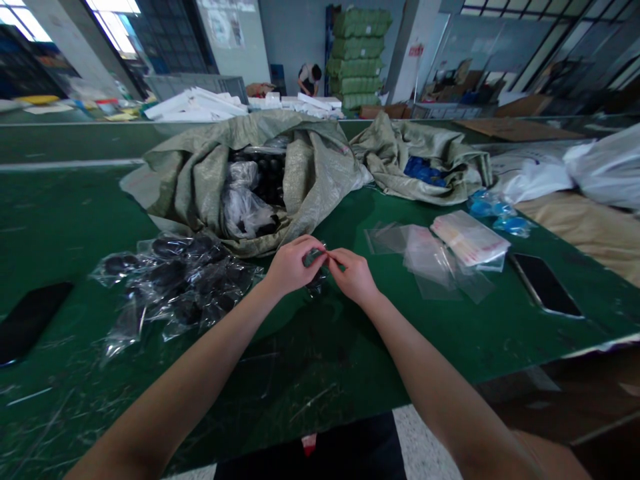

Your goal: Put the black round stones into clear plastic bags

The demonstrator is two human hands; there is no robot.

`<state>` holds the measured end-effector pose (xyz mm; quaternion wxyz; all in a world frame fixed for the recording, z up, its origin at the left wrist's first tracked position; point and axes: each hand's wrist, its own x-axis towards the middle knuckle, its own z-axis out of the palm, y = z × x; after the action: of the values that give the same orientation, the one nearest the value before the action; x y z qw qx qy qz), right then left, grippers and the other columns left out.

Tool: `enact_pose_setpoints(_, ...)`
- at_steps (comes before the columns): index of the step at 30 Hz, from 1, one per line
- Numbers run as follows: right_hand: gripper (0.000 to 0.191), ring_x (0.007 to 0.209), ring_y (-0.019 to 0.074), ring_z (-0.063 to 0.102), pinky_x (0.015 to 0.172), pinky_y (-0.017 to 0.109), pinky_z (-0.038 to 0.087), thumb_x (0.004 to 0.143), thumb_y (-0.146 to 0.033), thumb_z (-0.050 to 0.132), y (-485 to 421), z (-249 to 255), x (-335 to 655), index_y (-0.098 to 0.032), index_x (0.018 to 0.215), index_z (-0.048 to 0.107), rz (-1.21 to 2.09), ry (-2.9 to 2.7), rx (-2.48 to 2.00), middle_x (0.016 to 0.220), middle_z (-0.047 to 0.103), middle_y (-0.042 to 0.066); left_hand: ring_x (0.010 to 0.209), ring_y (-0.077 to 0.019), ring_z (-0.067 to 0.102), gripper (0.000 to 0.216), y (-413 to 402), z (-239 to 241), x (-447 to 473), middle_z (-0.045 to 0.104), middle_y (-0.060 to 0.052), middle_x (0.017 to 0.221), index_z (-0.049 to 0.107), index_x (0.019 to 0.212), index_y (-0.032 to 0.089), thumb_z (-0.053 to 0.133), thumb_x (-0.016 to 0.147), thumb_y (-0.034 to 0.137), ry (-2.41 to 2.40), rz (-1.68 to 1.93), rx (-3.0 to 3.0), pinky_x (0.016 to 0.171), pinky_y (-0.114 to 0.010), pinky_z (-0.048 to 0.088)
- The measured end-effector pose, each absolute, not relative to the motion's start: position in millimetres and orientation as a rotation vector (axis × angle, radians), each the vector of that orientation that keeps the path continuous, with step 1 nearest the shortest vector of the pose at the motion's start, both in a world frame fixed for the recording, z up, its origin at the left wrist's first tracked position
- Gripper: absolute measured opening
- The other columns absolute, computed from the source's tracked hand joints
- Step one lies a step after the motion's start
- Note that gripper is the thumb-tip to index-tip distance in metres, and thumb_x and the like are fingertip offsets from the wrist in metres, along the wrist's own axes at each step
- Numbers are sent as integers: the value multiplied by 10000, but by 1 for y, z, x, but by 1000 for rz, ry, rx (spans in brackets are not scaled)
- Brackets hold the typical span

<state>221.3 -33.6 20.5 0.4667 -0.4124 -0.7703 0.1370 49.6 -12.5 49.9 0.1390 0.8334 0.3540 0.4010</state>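
My left hand [291,265] and my right hand [354,273] meet over the green table [310,360], fingers pinched together on a small clear plastic bag with a dark item [316,267] inside. To the left lies a pile of bagged black items [170,280]. Behind my hands an open grey-green woven sack [210,173] holds more bagged black pieces. A stack of clear empty bags [470,239] lies to the right of my right hand.
A phone [545,285] lies face up at the right, another dark phone [30,320] at the left edge. A second woven sack [420,160] with blue items and white bags [600,167] sit at the back right. A person [309,79] bends far behind.
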Motion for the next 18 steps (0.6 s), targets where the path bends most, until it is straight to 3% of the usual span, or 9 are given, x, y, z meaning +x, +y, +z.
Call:
enact_pose_setpoints(11, 177, 857, 186, 672, 799, 331, 545, 905, -165, 517, -33, 20, 220, -196, 935, 689, 295, -1913, -941, 901, 715, 76, 818, -156, 623, 105, -7, 49, 49, 665, -47, 866, 635, 810, 165, 547, 856, 131, 920, 1169, 2378, 748, -274, 484)
enact_pose_setpoints(18, 174, 865, 183, 683, 809, 329, 546, 917, -194, 519, -35, 20, 219, -190, 932, 692, 314, -1879, -951, 912, 725, 78, 761, -160, 603, 108, 6, 54, 36, 641, -43, 823, 598, 832, 158, 494, 861, 166, 1176, 1274, 2020, 681, -268, 480)
